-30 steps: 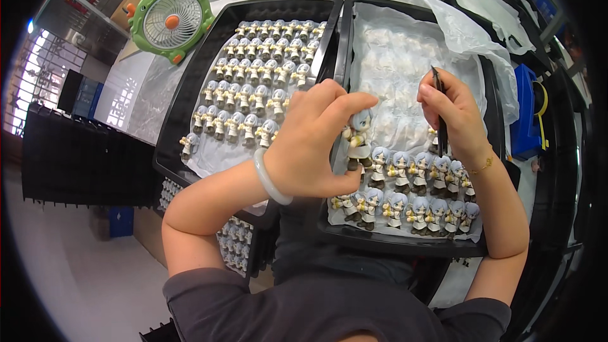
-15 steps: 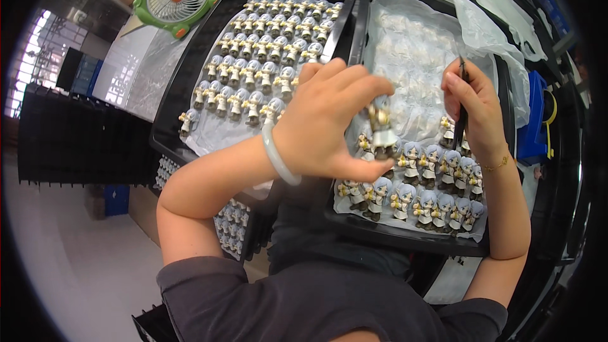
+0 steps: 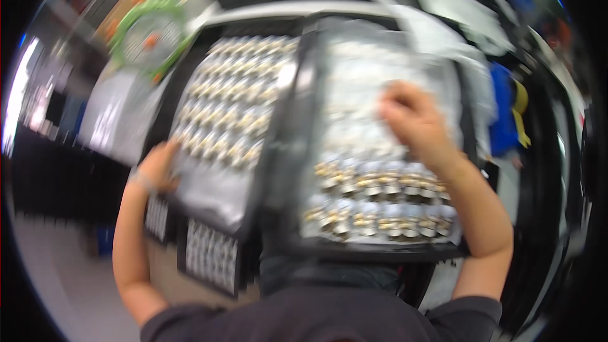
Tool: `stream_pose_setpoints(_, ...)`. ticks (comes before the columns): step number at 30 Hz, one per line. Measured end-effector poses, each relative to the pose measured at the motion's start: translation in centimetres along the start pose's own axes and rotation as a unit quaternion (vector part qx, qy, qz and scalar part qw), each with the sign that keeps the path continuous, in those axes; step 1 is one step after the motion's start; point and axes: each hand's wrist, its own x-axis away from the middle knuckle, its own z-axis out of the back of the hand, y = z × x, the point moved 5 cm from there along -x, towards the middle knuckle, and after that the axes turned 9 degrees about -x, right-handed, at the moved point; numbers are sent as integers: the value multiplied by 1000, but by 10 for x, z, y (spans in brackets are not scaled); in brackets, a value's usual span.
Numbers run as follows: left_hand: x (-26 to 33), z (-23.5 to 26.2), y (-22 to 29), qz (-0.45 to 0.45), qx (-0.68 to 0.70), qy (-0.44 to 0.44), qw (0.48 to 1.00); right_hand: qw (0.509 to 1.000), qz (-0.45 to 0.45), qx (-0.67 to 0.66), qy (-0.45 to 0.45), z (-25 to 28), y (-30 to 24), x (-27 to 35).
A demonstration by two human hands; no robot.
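Motion blurs the whole view. My left hand [image 3: 159,166] is at the front left edge of the left black tray [image 3: 170,92], beside the nearest row of small figurines [image 3: 221,114]. Its fingers are smeared, and whether a figurine is between them cannot be made out. Over the right black tray [image 3: 373,252] my right hand [image 3: 415,120] is raised with its fingers curled closed. The thin black tool it gripped a moment earlier is lost in the blur. Below that hand, rows of pale-haired figurines [image 3: 380,215] stand on the tray's white liner.
A green fan [image 3: 151,41] stands at the far left. Crumpled white plastic sheeting [image 3: 437,31] hangs over the right tray's far corner, with a blue and yellow tape dispenser [image 3: 503,111] to its right. Lower trays of figurines [image 3: 212,256] sit below the left tray.
My left hand has swung left from the right tray, where it was near a figurine, to the left tray's edge. My right hand has moved left and slightly down. The view has shifted too.
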Motion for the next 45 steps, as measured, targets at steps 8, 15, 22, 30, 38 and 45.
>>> stream_pose_setpoints(8, -2, -29, 0, -73, -74, 37, 994, 990, 125, 71, -10, 3, -10, 1)
stream_pose_setpoints(15, 1, -32, -9, 7, -243, -33, 969, 980, 193, 41, 15, 7, -17, -3)
stream_pose_setpoints(22, -24, 89, 126, -118, -74, 195, 971, 986, 156, -29, 58, 28, -24, -8)
stream_pose_setpoints(30, -76, 89, 338, -393, 56, 161, 904, 951, 252, 126, 128, 34, -20, -13)
stream_pose_setpoints(38, -145, 54, 388, -401, -72, 184, 894, 901, 337, 235, 141, 18, -47, 11)
stream_pose_setpoints(45, -152, 64, 349, -386, 154, 178, 892, 907, 326, 237, 120, 13, -43, 13)
